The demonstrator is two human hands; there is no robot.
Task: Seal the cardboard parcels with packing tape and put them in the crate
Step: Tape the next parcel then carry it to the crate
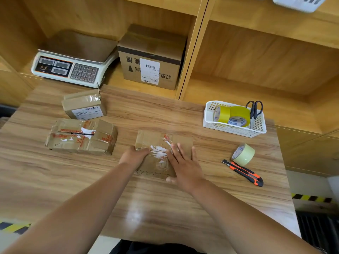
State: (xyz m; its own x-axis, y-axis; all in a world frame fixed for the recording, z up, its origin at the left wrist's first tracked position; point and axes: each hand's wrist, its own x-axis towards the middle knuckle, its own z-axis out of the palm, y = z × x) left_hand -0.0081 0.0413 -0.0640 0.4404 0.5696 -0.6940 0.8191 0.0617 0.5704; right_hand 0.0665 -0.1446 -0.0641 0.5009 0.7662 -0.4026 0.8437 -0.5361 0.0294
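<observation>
One parcel (152,140) on worktop (156,110): our left hand (134,154) grips its nine-o'clock edge; our right hand (183,165) presses flat at three o'clock.

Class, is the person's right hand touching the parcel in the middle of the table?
Touching. The head view shows the right hand lying flat on top of the parcel, fingers straight, with no gap.

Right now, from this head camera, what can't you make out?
Head view, parcel seam: partly covered by right hand and left hand.
Head view, left hand's grip: thumb hidden beneath the hand.
Head view, small parcel label: print too small.
Head view, shelf basket: cut off by top edge.
</observation>
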